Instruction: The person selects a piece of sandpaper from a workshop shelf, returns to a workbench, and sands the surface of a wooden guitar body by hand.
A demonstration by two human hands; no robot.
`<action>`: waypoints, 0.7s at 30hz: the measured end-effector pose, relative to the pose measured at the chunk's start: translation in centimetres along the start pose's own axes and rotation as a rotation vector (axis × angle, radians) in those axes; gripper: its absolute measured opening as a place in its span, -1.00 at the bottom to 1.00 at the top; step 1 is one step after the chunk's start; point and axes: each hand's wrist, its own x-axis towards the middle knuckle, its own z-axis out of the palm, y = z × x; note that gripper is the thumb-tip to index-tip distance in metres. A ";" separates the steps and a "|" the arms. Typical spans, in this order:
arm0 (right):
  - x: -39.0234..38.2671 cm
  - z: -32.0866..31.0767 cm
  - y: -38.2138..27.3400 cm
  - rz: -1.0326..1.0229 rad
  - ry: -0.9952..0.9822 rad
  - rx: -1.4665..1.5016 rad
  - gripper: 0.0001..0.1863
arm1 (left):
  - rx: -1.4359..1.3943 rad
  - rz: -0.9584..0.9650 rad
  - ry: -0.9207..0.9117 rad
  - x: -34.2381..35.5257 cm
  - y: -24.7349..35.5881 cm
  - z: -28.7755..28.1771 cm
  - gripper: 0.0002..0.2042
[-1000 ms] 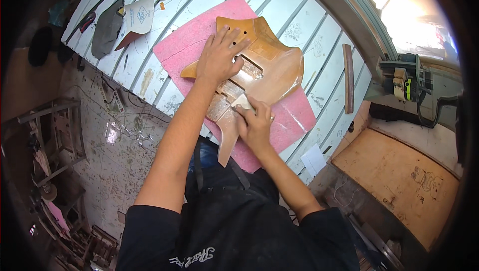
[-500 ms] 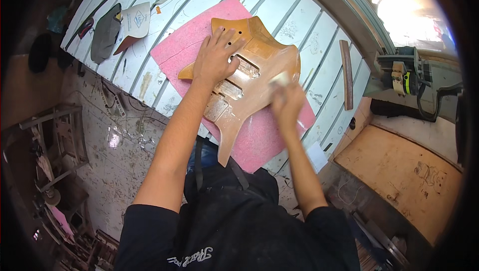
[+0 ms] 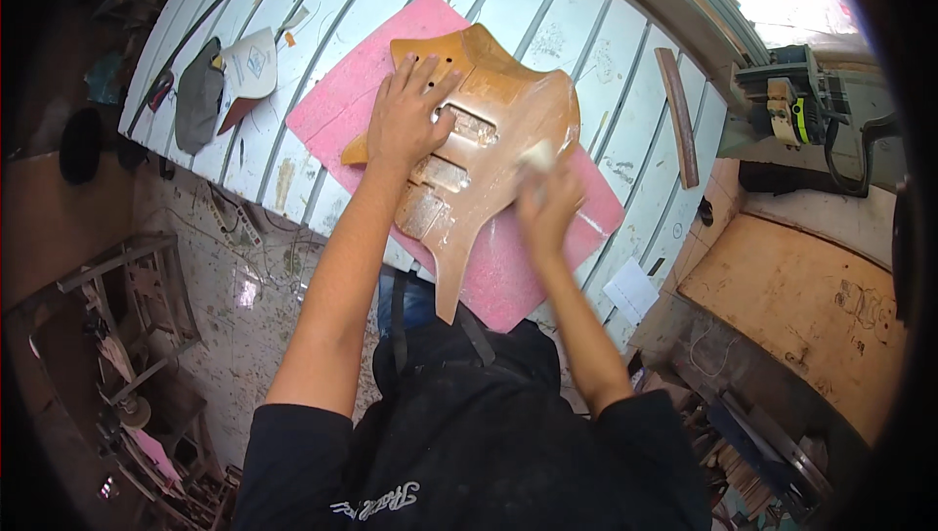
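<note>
An electric guitar body (image 3: 508,162) of tan and orange-brown wood, with pickup cavities and small holes, lies on a pink foam mat (image 3: 337,99). Whitish dust covers much of its face. My left hand (image 3: 408,121) rests flat on its upper left part, fingers spread. On the right side my right hand (image 3: 549,204), smeared by motion, grips a small whitish pad (image 3: 536,156) against the wood. The pad's exact kind is too blurred to tell.
A white slatted table (image 3: 576,38) bears everything. At its left lie a dark grey cloth (image 3: 200,99) and a curled sheet of sandpaper (image 3: 249,70). A wooden strip (image 3: 677,119) and a white paper (image 3: 632,290) lie at the right. A machine (image 3: 789,106) stands beyond.
My right hand and the pad have shifted slightly left and nearer across the wood. My left hand stays on the guitar body. The whole view has tilted a little.
</note>
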 end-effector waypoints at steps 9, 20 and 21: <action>0.3 0.9 2.6 -0.189 -0.034 0.066 -0.78 | 0.005 -0.003 -0.026 0.2 0.0 0.0 -0.46; 7.5 -1.0 2.0 -0.131 0.036 0.000 -0.80 | -0.003 -0.004 -0.014 0.2 0.0 0.0 -0.46; 7.6 -0.9 2.3 -0.164 0.010 -0.018 -0.80 | 0.005 -0.006 -0.024 0.1 0.0 0.0 -0.45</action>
